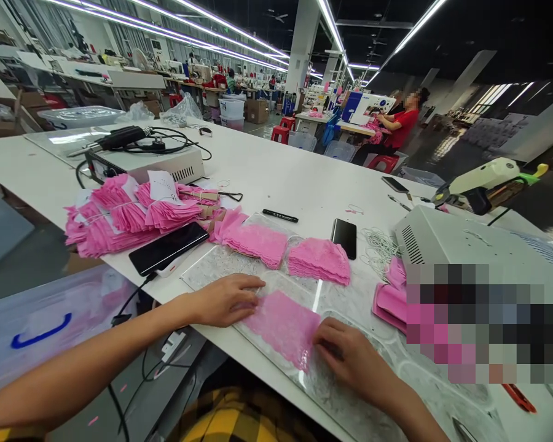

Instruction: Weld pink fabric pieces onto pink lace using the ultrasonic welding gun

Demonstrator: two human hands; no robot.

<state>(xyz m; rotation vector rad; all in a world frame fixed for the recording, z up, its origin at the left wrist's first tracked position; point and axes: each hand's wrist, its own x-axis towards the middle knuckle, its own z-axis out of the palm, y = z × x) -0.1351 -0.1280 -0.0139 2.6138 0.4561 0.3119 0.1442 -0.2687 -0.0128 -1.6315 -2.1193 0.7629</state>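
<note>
A thin pink fabric piece (283,325) with a scalloped edge lies flat on a clear glass-like sheet (304,288) in front of me. My left hand (230,301) rests at its left edge, palm down, with the fingers stretched out. At the right edge, my right hand (345,350) has curled fingers, their tips closed on the fabric's border. Just beyond are two small stacks of pink pieces, one stack (258,242) at the left and another stack (319,259) at the right.
Bundled pink pieces (133,212) lie at the left beside a black phone (168,248). A marker (280,215), a second phone (344,238) and tangled thread (380,245) are farther back. Grey boxes (465,239) (152,164) flank the table. A person in red (399,132) sits at a sewing machine.
</note>
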